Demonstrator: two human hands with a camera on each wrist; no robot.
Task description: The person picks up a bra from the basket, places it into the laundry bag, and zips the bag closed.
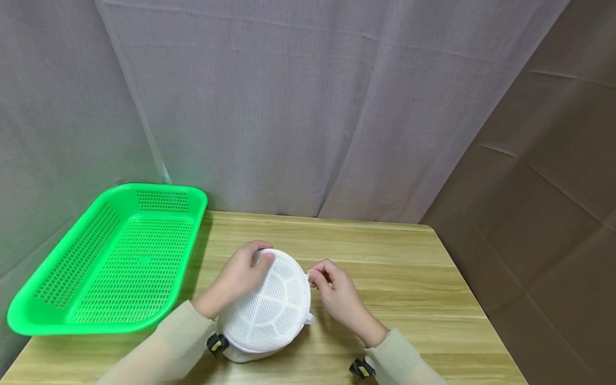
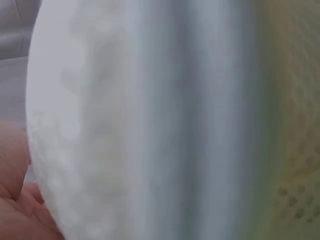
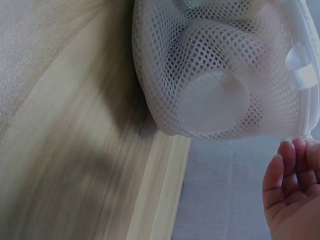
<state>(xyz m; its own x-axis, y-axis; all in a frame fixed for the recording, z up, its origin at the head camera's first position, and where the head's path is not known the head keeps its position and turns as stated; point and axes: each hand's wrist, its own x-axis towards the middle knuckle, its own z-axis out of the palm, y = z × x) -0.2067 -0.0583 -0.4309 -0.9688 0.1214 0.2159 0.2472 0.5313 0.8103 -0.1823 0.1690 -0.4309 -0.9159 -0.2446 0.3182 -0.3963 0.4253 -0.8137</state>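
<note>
A round white mesh laundry bag (image 1: 271, 305) stands on the table, its lid tilted toward the head view. My left hand (image 1: 243, 275) grips the bag's far left rim, thumb over the mesh lid. At the right rim, my right hand (image 1: 339, 294) pinches a small white piece at the zipper edge; the fingertips mostly hide it. In the right wrist view, the bag's mesh side (image 3: 210, 45) shows a pale round patch (image 3: 215, 102) and a small white tab (image 3: 300, 70) near the rim. The bag fills most of the left wrist view, blurred.
A green perforated plastic basket (image 1: 187, 256) stands on the left of the wooden table (image 1: 404, 262), with nothing visible in it. Grey cloth (image 1: 269, 117) hangs behind the table, and a brown cloth wall (image 1: 544, 214) borders the right side.
</note>
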